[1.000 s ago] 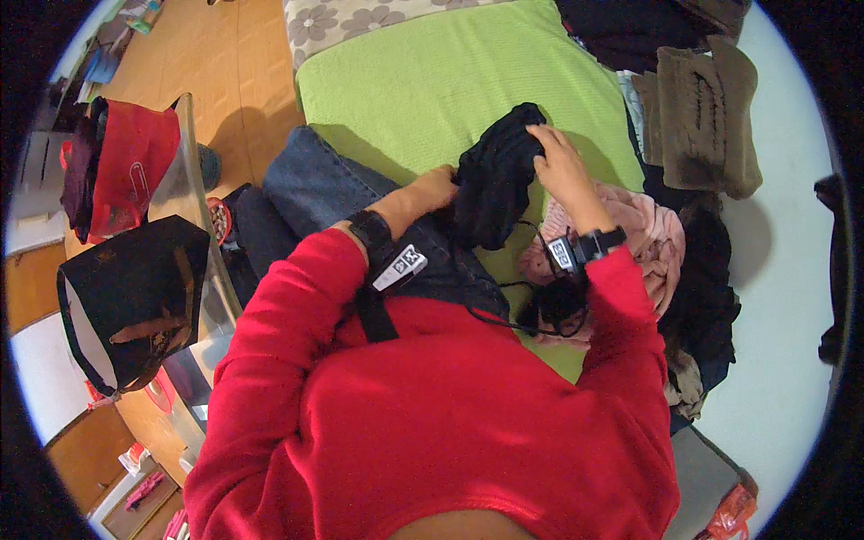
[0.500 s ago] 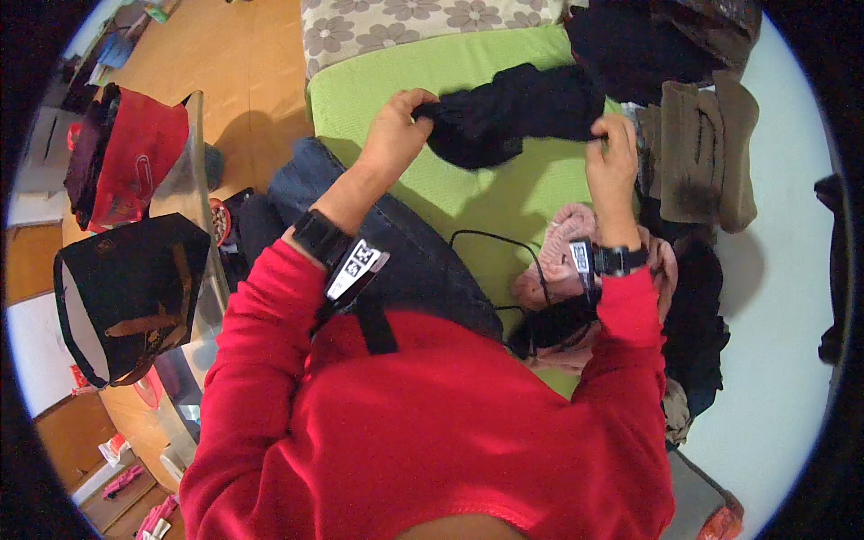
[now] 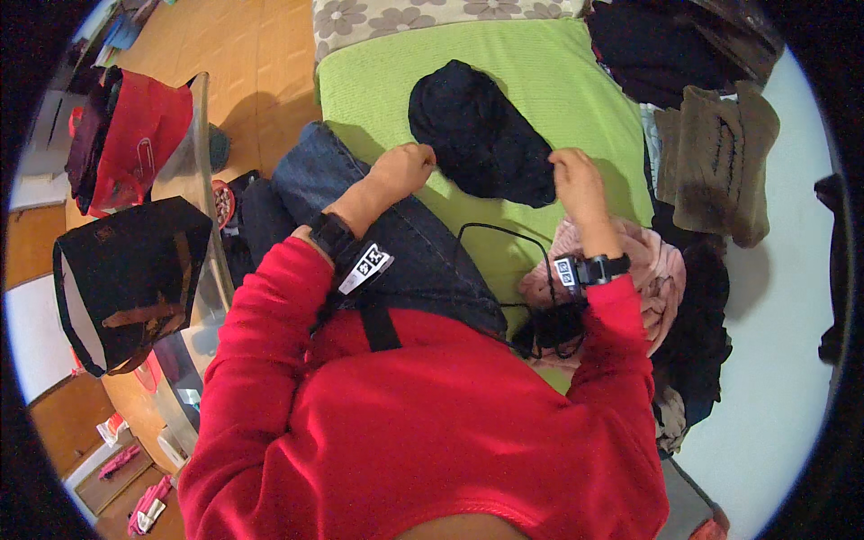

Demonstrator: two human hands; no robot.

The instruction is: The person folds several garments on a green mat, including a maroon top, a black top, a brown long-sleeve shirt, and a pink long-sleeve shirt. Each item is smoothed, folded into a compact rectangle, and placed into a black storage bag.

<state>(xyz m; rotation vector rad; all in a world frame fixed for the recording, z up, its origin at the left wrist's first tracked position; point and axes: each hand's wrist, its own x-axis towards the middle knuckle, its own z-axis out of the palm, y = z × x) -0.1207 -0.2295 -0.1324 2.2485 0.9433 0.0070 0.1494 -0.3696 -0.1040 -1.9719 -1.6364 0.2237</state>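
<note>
A soft black cloth piece (image 3: 481,135), rounded at its far end, hangs or lies over the light green bed cover; its exact kind is unclear. At its left edge my left hand (image 3: 405,169) has its fingers pinched together. On the other side my right hand (image 3: 579,180) grips the near right corner between thumb and fingers. Both wrists carry black straps with white patterned tags.
A crumpled pink cloth (image 3: 652,279) with a black cord lies right of my lap. Folded brown fabric (image 3: 720,162) and dark clothes (image 3: 657,54) line the wall. At left stand a black bag (image 3: 135,279) and a red bag (image 3: 148,135) on a table.
The black cloth has gone from stretched sideways between my hands to a rounded shape slanting away from me. Both hands have come nearer to me, and the right also shifted left.
</note>
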